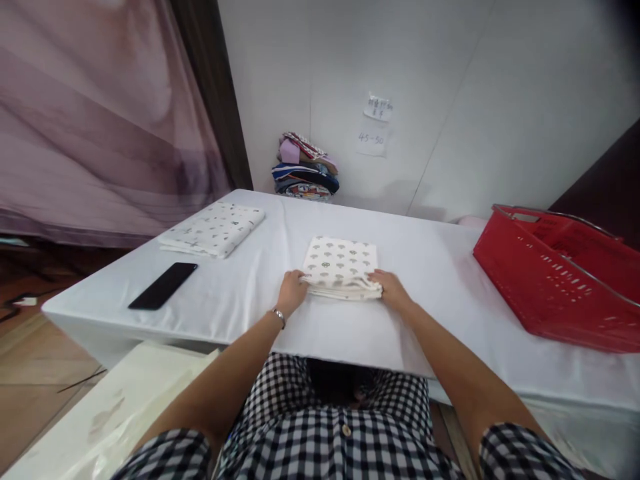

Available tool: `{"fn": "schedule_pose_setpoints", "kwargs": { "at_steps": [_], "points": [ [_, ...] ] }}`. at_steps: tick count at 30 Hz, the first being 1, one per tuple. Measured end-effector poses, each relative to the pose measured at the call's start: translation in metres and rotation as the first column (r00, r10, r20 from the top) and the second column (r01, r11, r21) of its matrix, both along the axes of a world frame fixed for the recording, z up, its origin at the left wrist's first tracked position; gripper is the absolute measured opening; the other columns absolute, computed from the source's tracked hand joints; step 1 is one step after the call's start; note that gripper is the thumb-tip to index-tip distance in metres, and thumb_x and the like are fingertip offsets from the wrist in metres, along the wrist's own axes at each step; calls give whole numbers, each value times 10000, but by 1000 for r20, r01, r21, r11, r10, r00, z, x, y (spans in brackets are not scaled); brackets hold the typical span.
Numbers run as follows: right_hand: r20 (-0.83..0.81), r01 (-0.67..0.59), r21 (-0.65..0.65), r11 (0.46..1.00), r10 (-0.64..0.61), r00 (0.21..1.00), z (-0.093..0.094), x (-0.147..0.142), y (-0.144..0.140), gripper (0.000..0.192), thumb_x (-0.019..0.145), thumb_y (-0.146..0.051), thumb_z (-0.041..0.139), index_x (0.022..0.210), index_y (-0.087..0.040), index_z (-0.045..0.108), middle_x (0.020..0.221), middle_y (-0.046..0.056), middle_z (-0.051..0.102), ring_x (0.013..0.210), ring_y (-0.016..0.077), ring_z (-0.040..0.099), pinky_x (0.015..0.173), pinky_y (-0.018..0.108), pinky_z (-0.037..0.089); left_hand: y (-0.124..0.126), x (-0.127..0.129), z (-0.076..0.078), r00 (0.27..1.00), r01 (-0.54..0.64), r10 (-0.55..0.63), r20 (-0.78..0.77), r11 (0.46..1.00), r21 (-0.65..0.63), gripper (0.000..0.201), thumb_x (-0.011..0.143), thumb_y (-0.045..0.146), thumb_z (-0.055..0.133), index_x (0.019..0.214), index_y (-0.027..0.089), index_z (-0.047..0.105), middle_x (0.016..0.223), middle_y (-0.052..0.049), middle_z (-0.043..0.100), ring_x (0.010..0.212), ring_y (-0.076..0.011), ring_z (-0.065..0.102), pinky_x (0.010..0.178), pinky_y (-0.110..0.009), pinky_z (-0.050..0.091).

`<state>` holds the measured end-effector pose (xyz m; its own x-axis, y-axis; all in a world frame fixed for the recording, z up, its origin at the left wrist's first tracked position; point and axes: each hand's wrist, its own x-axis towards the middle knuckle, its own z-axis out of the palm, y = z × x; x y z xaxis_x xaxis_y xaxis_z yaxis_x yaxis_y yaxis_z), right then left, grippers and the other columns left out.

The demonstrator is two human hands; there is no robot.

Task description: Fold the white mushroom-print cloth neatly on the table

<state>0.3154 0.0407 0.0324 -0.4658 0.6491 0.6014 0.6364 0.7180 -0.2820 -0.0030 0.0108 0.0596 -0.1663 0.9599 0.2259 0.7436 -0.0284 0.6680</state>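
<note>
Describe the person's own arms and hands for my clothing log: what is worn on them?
Both forearms are bare. Short black-and-white checked sleeves end above the elbows, matching the buttoned checked shirt. The left hand has a thin silver-coloured bracelet at the wrist. The right hand shows no jewellery; no gloves on either.

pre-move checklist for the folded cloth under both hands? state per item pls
1. Left hand on the near left corner of the folded patterned cloth: ok.
2. Right hand on the near right corner: ok.
3. Cloth lies flat and square on the white table: ok.
4. Layers aligned at the near edge: cannot tell, the fingers cover the corners.
5. Cloth apart from the black phone, the second folded cloth and the red basket: ok.
6. Fingers pinching the cloth or only resting on it: cannot tell.
</note>
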Motion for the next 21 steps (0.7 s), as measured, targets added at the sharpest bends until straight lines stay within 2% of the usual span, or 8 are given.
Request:
{"fn": "schedule_pose_setpoints", "kwargs": {
  "at_steps": [1, 3, 6, 9, 11, 13, 17, 21],
  "points": [
    [-22, 38, -35, 999, -39, 999, -15, -1, -5, 246, 829, -257, 516, 1019, -218, 667, 1094, 79, 671, 1140, 234, 548, 947, 417, 452, -5, 0, -15, 1000, -3, 3, 13, 1000, -19, 217, 745, 115, 497, 936, 166, 586, 964, -79, 554, 894, -197, 569, 876, -332, 460],
    [-26, 76, -101, 992, -79, 996, -31, -1, -12, 274, 824, -233, 509, 1051, -223, 662, 1155, 70, 646, 1203, 239, 497, 985, 441, 426, -10, -1, -30, 1000, -15, 16, 19, 999, -39, 231, 758, 117, 482, 965, 168, 573, 999, -82, 544, 900, -191, 572, 879, -330, 461],
    [14, 76, -178, 981, -75, 997, -30, 5, -16, 341, 803, -163, 495, 1096, -235, 655, 1240, 46, 597, 1271, 237, 424, 1034, 463, 380, -11, -6, -27, 1000, 19, -19, -15, 998, -56, 232, 763, 129, 483, 974, 174, 569, 1000, -73, 547, 897, -186, 577, 864, -321, 466],
    [21, 65, -272, 960, -62, 998, -23, 14, -20, 442, 771, -90, 460, 1143, -247, 641, 1324, 19, 529, 1307, 223, 378, 1079, 462, 332, -15, -11, -19, 990, 55, -66, -122, 994, -91, 242, 785, 171, 472, 1008, 186, 565, 1024, -68, 559, 858, -193, 586, 793, -330, 487],
    [-33, 87, -347, 934, -105, 994, -19, 17, -25, 476, 763, -78, 444, 1165, -253, 631, 1337, 10, 516, 1304, 208, 386, 1096, 445, 316, -19, -14, -17, 974, 55, -72, -217, 995, -82, 250, 799, 201, 467, 1029, 188, 564, 1056, -77, 567, 888, -219, 583, 760, -348, 493],
    [-119, 116, -405, 907, -178, 977, -15, 17, -31, 484, 770, -94, 445, 1193, -259, 611, 1327, 7, 525, 1296, 195, 399, 1098, 425, 320, -23, -14, -17, 948, 73, -74, -308, 997, -13, 269, 798, 200, 476, 1050, 175, 568, 1105, -98, 568, 983, -249, 559, 796, -366, 485],
    [-223, 143, -383, 912, -242, 944, -7, 5, -42, 399, 812, -208, 501, 1193, -259, 607, 1287, 22, 561, 1273, 203, 429, 1077, 426, 350, -22, -8, -19, 881, 258, -168, -443, 954, 151, 387, 794, 154, 488, 1177, 157, 536, 1286, -119, 516, 1186, -265, 459, 951, -402, 417],
    [-65, 76, -278, 958, -98, 993, -7, -4, -48, 339, 847, -280, 513, 1165, -241, 625, 1230, 50, 604, 1243, 236, 461, 1039, 459, 378, -14, -6, -26, 809, 438, -317, -495, 886, 149, 385, 852, 151, 422, 1216, 193, 540, 1342, -79, 508, 1262, -229, 421, 1030, -416, 357]
  ]
}}
